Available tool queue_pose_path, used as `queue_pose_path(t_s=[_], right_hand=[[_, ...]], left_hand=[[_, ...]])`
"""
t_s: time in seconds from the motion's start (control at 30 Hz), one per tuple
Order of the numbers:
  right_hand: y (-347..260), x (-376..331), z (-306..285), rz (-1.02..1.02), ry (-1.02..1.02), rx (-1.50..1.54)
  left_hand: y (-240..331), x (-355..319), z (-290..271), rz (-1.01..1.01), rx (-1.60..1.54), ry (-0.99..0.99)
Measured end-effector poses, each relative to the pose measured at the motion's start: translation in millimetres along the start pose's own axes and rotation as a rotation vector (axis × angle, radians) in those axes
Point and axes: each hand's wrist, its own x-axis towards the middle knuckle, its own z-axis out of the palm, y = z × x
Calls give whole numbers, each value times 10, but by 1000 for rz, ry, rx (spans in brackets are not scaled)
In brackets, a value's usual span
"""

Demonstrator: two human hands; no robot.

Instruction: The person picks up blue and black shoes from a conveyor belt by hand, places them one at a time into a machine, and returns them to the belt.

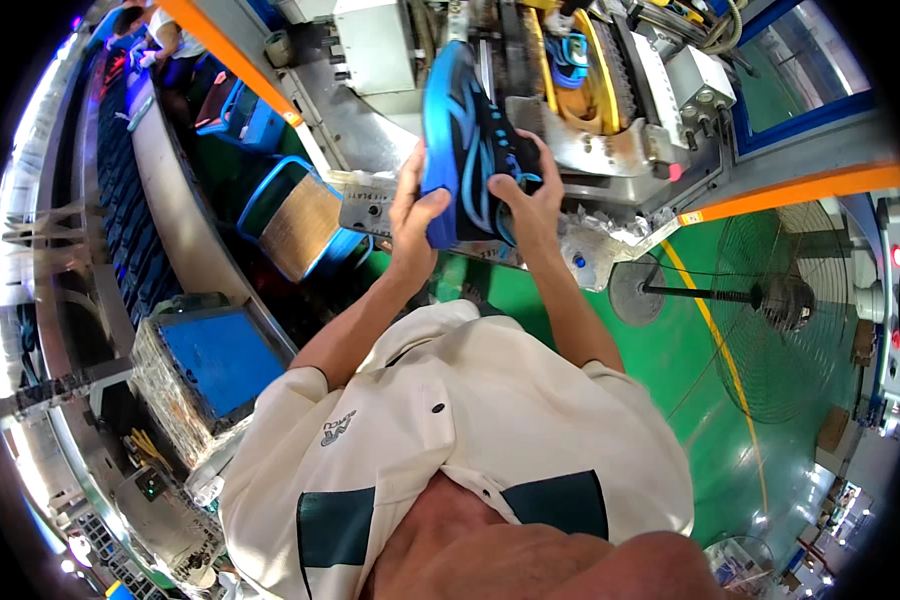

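Observation:
A blue and black running shoe [455, 125] is held out in front of me with its toe pointing away, over the front edge of a metal machine. My left hand [416, 212] grips the blue side near the heel, thumb pressed on it. My right hand [532, 195] closes on the opposite side, with its thumb by the black upper and light blue laces. Just right of the held shoe, a second blue shoe [570, 62] sits inside a yellow holder [606, 75] on the machine.
Left of me stands a stool with a wooden seat [292, 228], beside a long curved conveyor [175, 190]. Orange bars [792, 192] flank the machine. A large caged fan [782, 300] is at right on the green floor. Another person [165, 38] works at the far left.

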Motion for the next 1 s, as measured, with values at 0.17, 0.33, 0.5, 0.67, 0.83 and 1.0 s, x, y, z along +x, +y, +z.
queue_pose_path(t_s=[0.17, 0.33, 0.5, 0.67, 0.83, 1.0], right_hand=[[101, 364, -737, -37, 276, 29], [66, 487, -1278, -125, 509, -106], [-59, 526, -1377, -139, 697, -314], [-84, 1207, -1426, -81, 727, -448], [12, 2812, -1475, 5, 346, -655], [773, 4148, -796, 386, 47, -1204]], left_hand=[[-483, 926, 83, -253, 93, -279], [-1398, 2591, -3, -79, 637, -58], [-2242, 3694, 13, 41, 1202, 114], [-2190, 3936, -124, 37, 1163, 268], [-1197, 3217, -479, -510, 15, 325], [90, 1912, -937, -549, 232, 368]])
